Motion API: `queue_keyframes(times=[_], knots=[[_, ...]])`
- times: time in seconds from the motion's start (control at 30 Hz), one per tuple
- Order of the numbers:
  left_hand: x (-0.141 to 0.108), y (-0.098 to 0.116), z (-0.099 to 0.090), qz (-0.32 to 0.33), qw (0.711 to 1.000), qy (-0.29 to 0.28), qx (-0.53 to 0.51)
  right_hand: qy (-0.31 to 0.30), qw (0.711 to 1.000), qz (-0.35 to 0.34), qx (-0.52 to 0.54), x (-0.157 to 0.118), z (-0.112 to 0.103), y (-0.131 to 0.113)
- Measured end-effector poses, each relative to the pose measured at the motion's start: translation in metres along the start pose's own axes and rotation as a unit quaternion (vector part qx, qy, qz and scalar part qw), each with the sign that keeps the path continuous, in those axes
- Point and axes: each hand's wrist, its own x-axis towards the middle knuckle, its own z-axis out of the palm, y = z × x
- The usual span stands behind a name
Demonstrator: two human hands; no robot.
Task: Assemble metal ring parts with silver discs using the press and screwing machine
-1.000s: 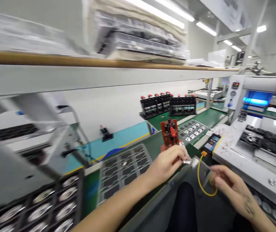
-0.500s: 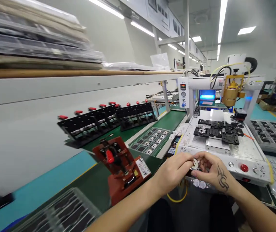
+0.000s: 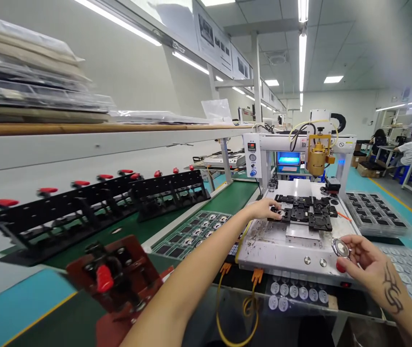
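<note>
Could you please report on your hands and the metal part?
Left hand at black fixtures. Right hand gripping round metal part, apart from fixtures. Gold machine head beyond, touching neither hand.

Up left there's a shelf [image 3: 46, 152] loaded with a messy stack of trays [image 3: 21, 91], with black racks [image 3: 59, 207] sporting red handles [image 3: 80, 183] below. Way back right: cardboard boxes [image 3: 368, 170] near someone in a white top [image 3: 408, 153], strip lights [image 3: 302, 60] overhead.
</note>
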Motion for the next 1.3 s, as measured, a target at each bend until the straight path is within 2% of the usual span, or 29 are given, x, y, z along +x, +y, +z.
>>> queue_keyframes(times=[0.1, 0.17, 0.3, 0.4, 0.5, 0.57, 0.67, 0.77, 0.9, 1.0, 1.1, 1.2, 1.3], knots=[[0.005, 0.001, 0.001, -0.003, 1.000, 0.001, -0.011, -0.017, 0.999, -0.007, -0.026, 0.010, -0.008, 0.004], [0.004, 0.005, -0.002, -0.001, 1.000, 0.020, -0.021, -0.039, 0.998, -0.024, -0.044, 0.028, -0.003, 0.003], [-0.012, 0.022, -0.011, 0.031, 0.991, 0.113, -0.068, -0.091, 0.982, -0.076, -0.150, 0.079, 0.033, -0.003], [-0.036, 0.040, -0.017, 0.060, 0.978, 0.170, -0.108, -0.135, 0.951, -0.130, -0.247, 0.123, 0.074, -0.005], [-0.068, 0.058, -0.021, 0.086, 0.966, 0.202, -0.137, -0.183, 0.931, -0.134, -0.285, 0.163, 0.110, -0.002], [-0.092, 0.068, -0.023, 0.093, 0.960, 0.217, -0.149, -0.215, 0.918, -0.120, -0.310, 0.183, 0.126, 0.002], [-0.133, 0.076, -0.022, 0.056, 0.961, 0.229, -0.147, -0.263, 0.899, -0.097, -0.335, 0.200, 0.137, 0.010], [-0.171, 0.075, -0.012, 0.022, 0.957, 0.233, -0.171, -0.291, 0.887, -0.094, -0.345, 0.206, 0.139, 0.016], [-0.210, 0.064, 0.010, 0.005, 0.945, 0.247, -0.213, -0.278, 0.880, -0.118, -0.366, 0.203, 0.139, 0.021], [-0.224, 0.063, 0.025, -0.003, 0.937, 0.263, -0.230, -0.255, 0.875, -0.132, -0.389, 0.201, 0.143, 0.021], [-0.224, 0.071, 0.035, -0.002, 0.932, 0.272, -0.238, -0.225, 0.877, -0.150, -0.397, 0.194, 0.144, 0.017], [-0.223, 0.077, 0.048, -0.001, 0.934, 0.273, -0.232, -0.160, 0.892, -0.178, -0.382, 0.168, 0.118, 0.014], [-0.235, 0.068, 0.071, -0.022, 0.938, 0.277, -0.207, -0.060, 0.910, -0.189, -0.364, 0.115, 0.057, 0.019]])
